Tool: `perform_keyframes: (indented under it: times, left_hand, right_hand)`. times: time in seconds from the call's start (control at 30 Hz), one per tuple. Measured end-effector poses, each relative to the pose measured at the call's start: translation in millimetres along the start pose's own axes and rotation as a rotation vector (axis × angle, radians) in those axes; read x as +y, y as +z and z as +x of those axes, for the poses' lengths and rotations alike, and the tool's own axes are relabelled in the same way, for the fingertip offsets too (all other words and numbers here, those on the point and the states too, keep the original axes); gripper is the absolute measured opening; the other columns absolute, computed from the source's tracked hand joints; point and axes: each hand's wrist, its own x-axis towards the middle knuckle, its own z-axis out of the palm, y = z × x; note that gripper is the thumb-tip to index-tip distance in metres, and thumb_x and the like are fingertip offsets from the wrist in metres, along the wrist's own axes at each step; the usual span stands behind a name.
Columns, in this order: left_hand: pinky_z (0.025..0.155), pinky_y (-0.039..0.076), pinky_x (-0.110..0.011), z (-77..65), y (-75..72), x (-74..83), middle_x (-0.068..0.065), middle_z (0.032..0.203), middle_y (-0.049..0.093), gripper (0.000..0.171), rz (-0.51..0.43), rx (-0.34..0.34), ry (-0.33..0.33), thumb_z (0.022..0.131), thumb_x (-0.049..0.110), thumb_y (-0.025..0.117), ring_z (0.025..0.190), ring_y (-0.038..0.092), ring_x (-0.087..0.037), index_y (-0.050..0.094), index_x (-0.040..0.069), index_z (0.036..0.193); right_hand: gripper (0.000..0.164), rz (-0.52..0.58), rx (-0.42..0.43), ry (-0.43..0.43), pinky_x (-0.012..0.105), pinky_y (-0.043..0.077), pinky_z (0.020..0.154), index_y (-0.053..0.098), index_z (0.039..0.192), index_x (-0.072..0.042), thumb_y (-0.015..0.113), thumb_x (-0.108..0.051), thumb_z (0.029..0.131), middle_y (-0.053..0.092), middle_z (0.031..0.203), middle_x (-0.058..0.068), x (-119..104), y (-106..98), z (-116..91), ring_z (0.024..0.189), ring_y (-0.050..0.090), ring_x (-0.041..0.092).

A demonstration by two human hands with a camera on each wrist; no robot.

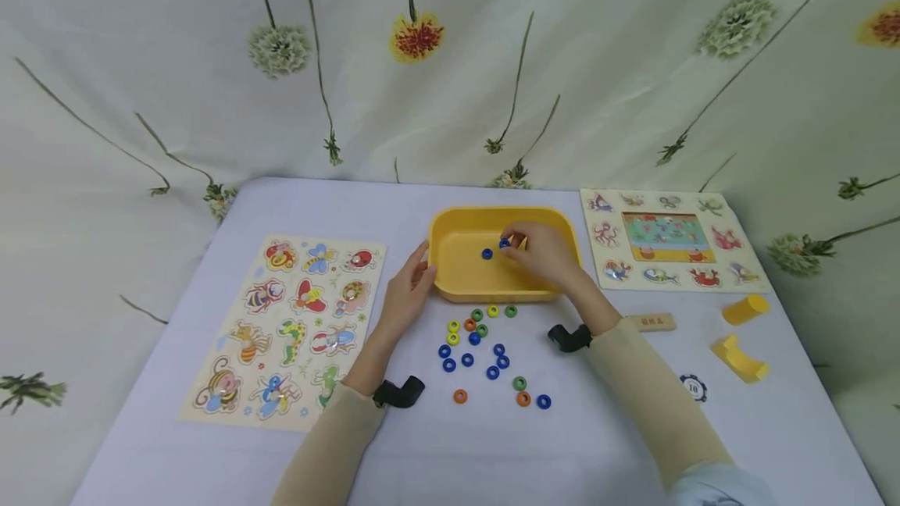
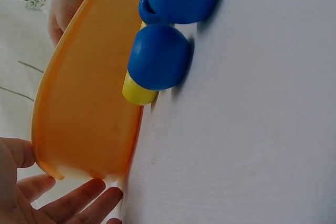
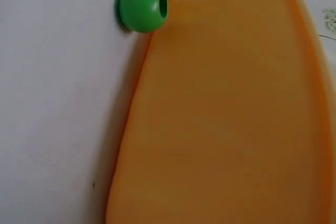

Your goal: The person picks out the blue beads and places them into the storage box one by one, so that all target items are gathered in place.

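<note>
A yellow tray (image 1: 457, 297) stands at the middle of the table. My left hand (image 1: 409, 287) rests against its left end; in the left wrist view the thumb and fairly straight fingers (image 2: 73, 202) touch or lie close to the wall. Over the tray, my right hand (image 1: 541, 254) pinches a blue bead (image 1: 504, 243) between thumb and fingertips. Another blue bead (image 1: 487, 254) lies on the tray floor. In front of the tray are scattered several blue, green, yellow and orange beads, among them a green bead (image 3: 143, 8). The right wrist view does not show the right hand's fingers.
An insect puzzle board (image 1: 295, 326) lies at the left, a sea-animal puzzle board (image 1: 671, 276) at the back right. Right of the beads are a small wooden block (image 1: 652, 322), a round chip marked 10 (image 1: 694, 388), a yellow cylinder (image 1: 745, 308) and a yellow arch (image 1: 740, 358).
</note>
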Motion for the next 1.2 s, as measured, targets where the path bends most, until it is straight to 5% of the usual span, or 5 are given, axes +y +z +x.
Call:
perform_keyframes:
  times: [0.2,0.47,0.57,0.9,1.2]
  left_hand:
    - [0.09,0.044,-0.04,-0.2,1.5,-0.9,-0.009,0.122,0.052,0.049,0.012,0.012,0.005,0.091,0.037,0.044,0.108,0.051,-0.023,0.028,0.04,0.136]
    - [0.09,0.044,-0.039,0.8,1.8,-1.6,-0.009,0.12,0.052,0.048,0.021,0.006,0.02,0.091,0.038,0.043,0.108,0.051,-0.023,0.027,0.04,0.137]
    - [0.09,0.043,-0.039,1.1,1.9,-2.4,-0.008,0.121,0.052,0.048,0.024,0.005,0.016,0.091,0.039,0.043,0.109,0.051,-0.023,0.027,0.042,0.136]
    - [0.088,0.044,-0.039,0.4,0.7,-1.0,-0.01,0.119,0.053,0.048,0.017,0.014,0.05,0.091,0.037,0.043,0.106,0.053,-0.023,0.028,0.037,0.137]
    - [0.09,0.043,-0.039,-0.4,1.0,-1.0,-0.01,0.121,0.053,0.048,0.01,0.001,0.039,0.091,0.038,0.042,0.108,0.053,-0.023,0.027,0.039,0.137]
  right_hand:
    - [0.017,-0.044,-0.122,0.119,0.027,0.04,0.063,0.062,0.092,-0.016,0.064,-0.028,0.08,0.057,0.079,0.0,3.1,15.0,22.6,0.072,0.05,0.017]
    - [0.022,-0.056,-0.205,0.116,0.026,0.039,0.061,0.062,0.097,-0.015,0.065,-0.029,0.08,0.057,0.078,0.001,3.0,22.3,28.7,0.07,0.05,0.017]
    - [0.026,-0.035,-0.175,0.108,0.027,0.038,0.061,0.062,0.102,-0.015,0.065,-0.028,0.08,0.055,0.078,0.002,3.0,20.3,23.4,0.07,0.049,0.017]
    - [0.028,0.203,0.083,-0.054,0.023,0.035,0.049,0.061,0.106,-0.009,0.064,-0.021,0.081,0.053,0.071,0.0,9.5,1.7,-38.5,0.058,0.043,0.016]
    - [0.025,0.33,0.044,-0.216,0.019,0.035,0.048,0.063,0.102,-0.018,0.067,-0.02,0.078,0.054,0.072,-0.008,1.0,10.5,-102.2,0.056,0.043,0.008]
